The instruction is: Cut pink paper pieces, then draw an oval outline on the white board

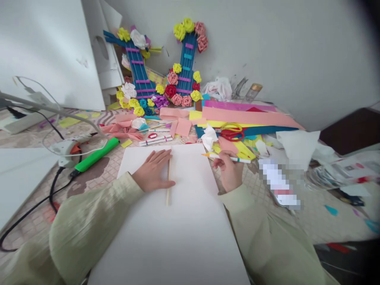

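A large white board [178, 237] lies in front of me on the table. Flat on it, fingers stretched out, rests my left hand [154, 172]; its fingertips and thumb press on a thin wooden stick [169, 194] lying lengthwise on the board. Part of the stick is covered by the fingers. My right hand [230, 172], by the board's right edge, is closed round a white marker [244, 160]. The marker's orange tip points left over the board's top right corner, and its back end sticks out to the right.
Two blue guitar-like shapes with paper flowers [187, 59] lean on the wall. Behind the board lie crepe paper strips [246, 115], red-and-yellow scissors [233, 132] and white markers [156, 140]. A green glue gun [96, 156] with cables is left; a blurred-out phone-like object [280, 184] lies right.
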`<state>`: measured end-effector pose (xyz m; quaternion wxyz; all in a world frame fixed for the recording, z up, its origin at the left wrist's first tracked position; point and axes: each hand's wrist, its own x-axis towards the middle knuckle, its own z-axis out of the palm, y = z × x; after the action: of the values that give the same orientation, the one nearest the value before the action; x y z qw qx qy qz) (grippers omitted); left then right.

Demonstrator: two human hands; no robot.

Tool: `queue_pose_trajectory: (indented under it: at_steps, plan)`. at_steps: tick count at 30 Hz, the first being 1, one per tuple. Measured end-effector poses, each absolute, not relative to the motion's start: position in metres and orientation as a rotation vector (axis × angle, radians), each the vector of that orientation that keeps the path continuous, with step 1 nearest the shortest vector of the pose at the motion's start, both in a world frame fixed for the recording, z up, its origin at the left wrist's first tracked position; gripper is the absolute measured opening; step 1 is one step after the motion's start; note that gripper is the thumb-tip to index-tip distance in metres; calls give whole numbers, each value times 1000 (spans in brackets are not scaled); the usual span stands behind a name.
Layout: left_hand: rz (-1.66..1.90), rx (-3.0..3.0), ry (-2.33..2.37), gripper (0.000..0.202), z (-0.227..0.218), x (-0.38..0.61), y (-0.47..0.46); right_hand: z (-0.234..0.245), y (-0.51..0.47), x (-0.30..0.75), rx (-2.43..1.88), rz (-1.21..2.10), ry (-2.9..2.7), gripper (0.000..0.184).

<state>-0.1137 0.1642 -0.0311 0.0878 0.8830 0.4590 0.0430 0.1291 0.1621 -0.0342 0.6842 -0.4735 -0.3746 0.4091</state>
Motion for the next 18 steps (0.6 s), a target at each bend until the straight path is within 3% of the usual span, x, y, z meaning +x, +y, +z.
queue_pose_trajectory:
  at_steps: [5, 8, 13, 18]
  plan:
    - [94, 2636, 1393, 88, -23, -118, 160, -25, 145, 135, -1051, 974, -908, 9]
    - [137, 2623, 1410, 82, -16, -120, 157, -18, 123, 136, -1121, 1024, -1036, 23]
    - [151, 2478, 1615, 36, -6, -118, 157, -13, 86, 142, -1263, 926, -1320, 28]
    - [11, 2405, 1672, 31, -9, -106, 148, -15, 55, 143, -1430, 802, -1687, 15]
